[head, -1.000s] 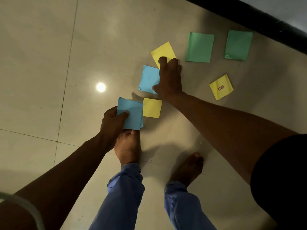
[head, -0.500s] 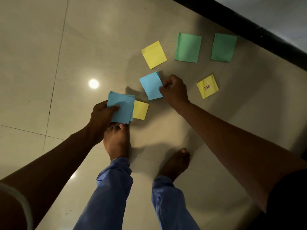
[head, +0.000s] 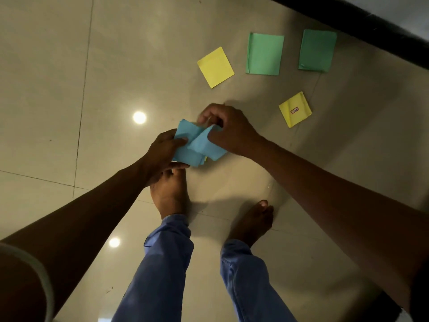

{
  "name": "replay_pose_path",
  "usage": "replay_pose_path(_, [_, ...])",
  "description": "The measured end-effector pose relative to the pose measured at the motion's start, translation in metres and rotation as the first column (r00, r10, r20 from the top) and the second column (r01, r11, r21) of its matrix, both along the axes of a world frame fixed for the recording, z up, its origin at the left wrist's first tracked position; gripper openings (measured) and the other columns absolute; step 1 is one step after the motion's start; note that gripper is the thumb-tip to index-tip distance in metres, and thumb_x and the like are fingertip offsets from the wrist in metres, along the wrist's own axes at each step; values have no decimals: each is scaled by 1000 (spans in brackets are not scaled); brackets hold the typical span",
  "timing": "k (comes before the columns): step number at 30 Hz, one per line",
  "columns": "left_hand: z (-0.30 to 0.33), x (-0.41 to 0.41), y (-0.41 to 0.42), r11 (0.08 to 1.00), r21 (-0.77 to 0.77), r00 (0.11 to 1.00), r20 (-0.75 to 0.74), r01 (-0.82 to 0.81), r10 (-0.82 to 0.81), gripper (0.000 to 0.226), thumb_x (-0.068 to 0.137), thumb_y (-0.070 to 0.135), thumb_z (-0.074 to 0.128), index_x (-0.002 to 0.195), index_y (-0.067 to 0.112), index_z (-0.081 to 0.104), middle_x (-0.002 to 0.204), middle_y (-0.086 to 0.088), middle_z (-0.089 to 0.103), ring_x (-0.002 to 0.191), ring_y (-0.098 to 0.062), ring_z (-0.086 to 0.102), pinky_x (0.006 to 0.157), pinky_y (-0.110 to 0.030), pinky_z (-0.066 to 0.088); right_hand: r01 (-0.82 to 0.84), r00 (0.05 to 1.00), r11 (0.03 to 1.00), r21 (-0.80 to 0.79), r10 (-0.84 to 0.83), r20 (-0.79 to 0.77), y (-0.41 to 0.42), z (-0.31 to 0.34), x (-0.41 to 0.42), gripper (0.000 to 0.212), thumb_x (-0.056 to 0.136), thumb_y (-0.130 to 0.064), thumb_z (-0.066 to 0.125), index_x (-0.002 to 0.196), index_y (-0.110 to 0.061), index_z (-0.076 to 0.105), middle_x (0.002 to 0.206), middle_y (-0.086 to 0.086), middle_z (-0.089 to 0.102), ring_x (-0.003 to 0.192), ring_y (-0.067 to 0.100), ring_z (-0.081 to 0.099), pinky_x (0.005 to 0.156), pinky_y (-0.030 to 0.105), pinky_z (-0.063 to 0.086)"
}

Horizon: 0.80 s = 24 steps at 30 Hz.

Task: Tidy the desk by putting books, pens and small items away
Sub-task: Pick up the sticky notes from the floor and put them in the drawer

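Observation:
My left hand [head: 163, 151] grips a small stack of blue paper squares [head: 186, 135] above the tiled floor. My right hand [head: 228, 129] pinches another blue square [head: 206, 146] and lays it over that stack. A sliver of a yellow square [head: 205, 158] shows under the blue papers. On the floor farther off lie a yellow square [head: 216, 67], two green squares [head: 264, 54] [head: 317, 50] and a yellow square with a small red label [head: 295, 109].
My two bare feet [head: 170, 196] [head: 251, 223] stand on the glossy beige floor [head: 116, 66], just below the hands. A dark skirting strip [head: 362, 22] runs along the top right. Ceiling lights reflect off the tiles.
My right hand lifted the loose blue square off the floor and carried it left onto the stack in my left hand. The yellow square by my left hand is now mostly covered.

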<state>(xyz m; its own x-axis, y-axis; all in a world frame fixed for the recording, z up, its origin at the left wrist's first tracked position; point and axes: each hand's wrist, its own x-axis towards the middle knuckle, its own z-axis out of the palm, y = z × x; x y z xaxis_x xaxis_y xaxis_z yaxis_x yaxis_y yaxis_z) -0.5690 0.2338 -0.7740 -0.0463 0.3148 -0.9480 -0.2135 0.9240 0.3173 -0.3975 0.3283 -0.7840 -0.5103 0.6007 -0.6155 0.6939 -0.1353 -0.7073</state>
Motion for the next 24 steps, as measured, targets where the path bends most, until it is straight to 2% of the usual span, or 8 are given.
replay_pose_path(4, [6,7,5,1000,-21,994,112,-8,10,38,103,39,52,136,20,57,134,-9,62,118,-29,65,93,-47,59,171,985,985,13,-171,17,-5,-3,-14,42,79,-8,71,115,-23,57,89,-2,70,81,12,67,72,34,57])
replay_pose_path(7, [6,9,9,1000,9,993,118,-6,5,35,102,32,55,135,20,57,131,-11,64,116,-29,66,96,-48,58,276,960,959,64,-278,33,-12,-6,-24,46,78,-6,74,118,-19,56,90,-2,67,82,11,64,71,27,53])
replay_pose_path(10, [3,11,15,998,65,998,56,9,-12,34,102,14,54,136,14,57,129,-15,65,114,-31,67,88,-42,62,320,947,942,100,-321,-1,-19,-7,-36,46,78,-5,73,120,-14,56,99,4,66,90,16,63,75,27,52])
replay_pose_path(13, [0,8,16,998,67,1000,20,11,-12,34,102,11,53,137,10,56,130,-18,64,111,-31,66,72,-29,63,345,936,912,223,-353,-2,-18,-12,-42,36,82,-5,69,117,-10,60,107,5,66,100,21,61,87,38,52])
replay_pose_path(16, [-4,2,15,999,37,999,31,8,-9,36,102,10,54,137,11,57,132,-18,64,114,-33,65,77,-35,61,244,952,904,352,-293,93,-1,-26,-42,38,81,-7,66,118,-14,62,113,3,65,107,26,57,91,44,47])
replay_pose_path(20, [-12,-7,12,998,57,999,39,4,-6,35,101,11,56,136,12,58,123,-13,66,103,-24,65,73,-34,59,-64,946,860,507,-110,306,40,-48,-37,54,80,-3,54,133,-13,60,128,7,60,117,34,51,95,44,41])
replay_pose_path(22, [-14,-14,9,998,69,999,40,-11,8,33,101,11,55,135,13,58,118,-9,66,100,-21,65,69,-30,57,-231,933,818,526,32,359,61,-57,-35,58,79,-1,48,136,-10,59,135,10,58,119,37,51,95,46,41])
replay_pose_path(24, [-15,-18,7,996,87,999,50,-15,10,33,102,11,54,134,13,58,118,-9,66,100,-21,65,71,-31,57,-357,908,767,533,150,391,82,-61,-32,56,80,-2,49,135,-8,60,136,13,58,117,39,52,92,47,43])
